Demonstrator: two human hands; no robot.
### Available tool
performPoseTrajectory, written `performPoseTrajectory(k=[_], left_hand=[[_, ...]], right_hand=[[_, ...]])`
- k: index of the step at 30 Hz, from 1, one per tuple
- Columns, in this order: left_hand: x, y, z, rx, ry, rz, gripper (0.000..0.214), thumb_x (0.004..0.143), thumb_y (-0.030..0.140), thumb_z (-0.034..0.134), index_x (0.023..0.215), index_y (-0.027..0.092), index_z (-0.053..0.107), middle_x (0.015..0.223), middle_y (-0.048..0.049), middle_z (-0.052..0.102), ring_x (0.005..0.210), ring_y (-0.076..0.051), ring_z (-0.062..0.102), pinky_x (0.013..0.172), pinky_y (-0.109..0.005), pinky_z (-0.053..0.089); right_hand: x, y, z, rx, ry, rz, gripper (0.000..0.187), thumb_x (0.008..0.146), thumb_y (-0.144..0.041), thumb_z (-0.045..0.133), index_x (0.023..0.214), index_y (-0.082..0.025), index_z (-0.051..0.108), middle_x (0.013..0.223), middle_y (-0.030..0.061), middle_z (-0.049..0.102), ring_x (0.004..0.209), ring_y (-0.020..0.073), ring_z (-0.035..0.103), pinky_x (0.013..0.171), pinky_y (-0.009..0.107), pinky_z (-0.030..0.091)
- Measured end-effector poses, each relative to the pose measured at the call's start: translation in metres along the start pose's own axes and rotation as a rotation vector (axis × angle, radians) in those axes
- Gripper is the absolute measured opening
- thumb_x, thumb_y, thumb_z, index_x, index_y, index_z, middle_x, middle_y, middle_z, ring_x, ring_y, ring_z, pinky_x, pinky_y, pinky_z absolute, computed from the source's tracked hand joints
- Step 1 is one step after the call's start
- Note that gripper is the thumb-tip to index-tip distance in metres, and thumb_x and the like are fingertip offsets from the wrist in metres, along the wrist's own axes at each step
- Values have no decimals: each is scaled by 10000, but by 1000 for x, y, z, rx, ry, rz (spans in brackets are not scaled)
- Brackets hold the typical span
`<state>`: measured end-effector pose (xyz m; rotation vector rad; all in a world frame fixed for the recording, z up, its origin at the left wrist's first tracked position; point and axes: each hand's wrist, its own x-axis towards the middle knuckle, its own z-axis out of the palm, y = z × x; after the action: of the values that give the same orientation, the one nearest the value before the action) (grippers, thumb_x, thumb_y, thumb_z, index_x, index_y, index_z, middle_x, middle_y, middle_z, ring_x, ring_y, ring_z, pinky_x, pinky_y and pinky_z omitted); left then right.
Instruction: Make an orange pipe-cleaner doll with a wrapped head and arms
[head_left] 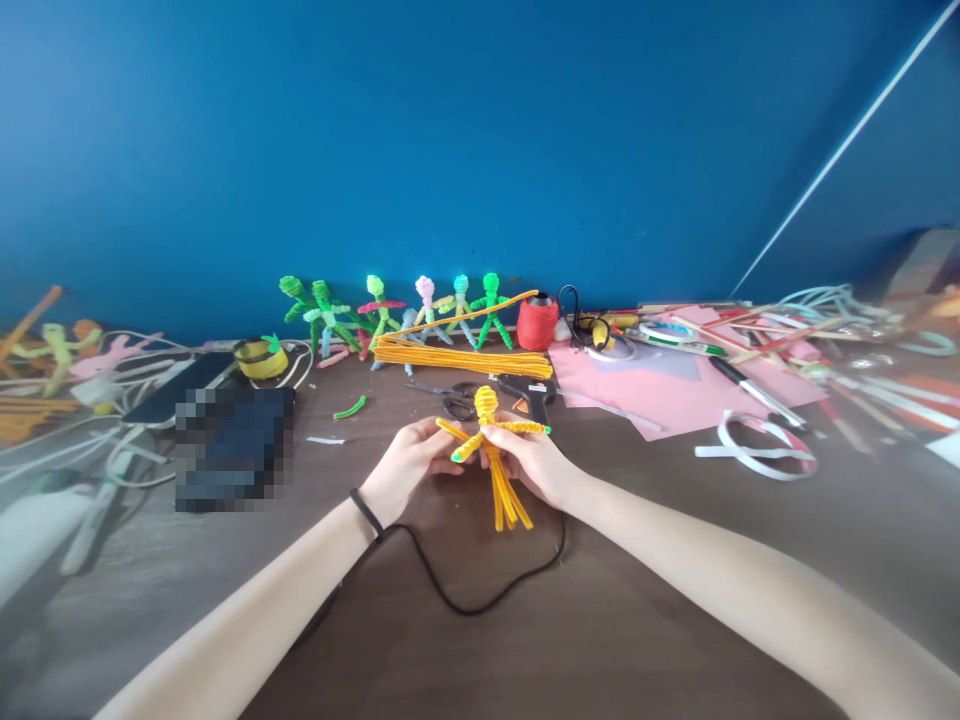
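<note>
A yellow-orange pipe cleaner figure [487, 405] is held between my two hands above the table. Its head is a wound coil, its arms are wrapped and tipped with green, and several loose strands hang below as a bundle. My right hand [538, 462] grips its body, thumb in front at the chest. My left hand [414, 458] has its fingers closed at a short orange strand on the figure's left side; its fingertips are partly hidden. Just behind the figure lie black scissors [457, 405] and a black hot glue gun [534, 395].
Finished pipe cleaner figures [375, 300] stand along the blue wall. An orange pipe cleaner bundle [465, 357] lies before them, beside a red spool [538, 325]. Pink paper [622, 395] and strips are at right, a dark phone [240, 445] at left. A black cord [472, 610] loops near me.
</note>
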<state>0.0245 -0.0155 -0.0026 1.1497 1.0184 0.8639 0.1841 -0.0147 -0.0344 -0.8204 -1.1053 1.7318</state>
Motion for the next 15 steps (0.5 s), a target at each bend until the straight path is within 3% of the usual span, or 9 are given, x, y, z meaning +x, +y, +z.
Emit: performPoseTrajectory(k=[2, 5, 11, 15], left_hand=[[-1, 3, -1, -65, -69, -141, 198, 737, 290, 518, 725, 110, 601, 725, -83, 662, 609, -146, 602, 556, -240, 454], [-1, 9, -4, -97, -132, -240, 237, 741, 264, 466, 687, 93, 621, 708, -104, 661, 598, -156, 608, 550, -243, 450], [-2, 20, -7, 17, -208, -264, 200, 698, 248, 547, 768, 91, 649, 809, -96, 647, 636, -142, 589, 542, -233, 429], [-4, 19, -5, 175, -174, -278, 231, 653, 324, 641, 692, 97, 632, 687, -37, 599, 558, -89, 525, 478, -201, 368]], right_hand=[[0, 2, -1, -24, 9, -11, 196, 714, -348, 578, 744, -185, 475, 559, -40, 533, 504, 87, 473, 417, 191, 268], [0, 5, -2, -88, 4, -24, 192, 723, -349, 573, 742, -182, 481, 562, -42, 526, 487, 80, 471, 410, 188, 281], [-1, 3, -1, -205, 34, -41, 184, 742, -353, 544, 739, -181, 479, 566, -30, 546, 463, 81, 456, 399, 189, 307], [-4, -3, 3, -306, 33, -79, 160, 748, -327, 531, 708, -179, 486, 539, -35, 528, 430, 76, 431, 403, 201, 333]])
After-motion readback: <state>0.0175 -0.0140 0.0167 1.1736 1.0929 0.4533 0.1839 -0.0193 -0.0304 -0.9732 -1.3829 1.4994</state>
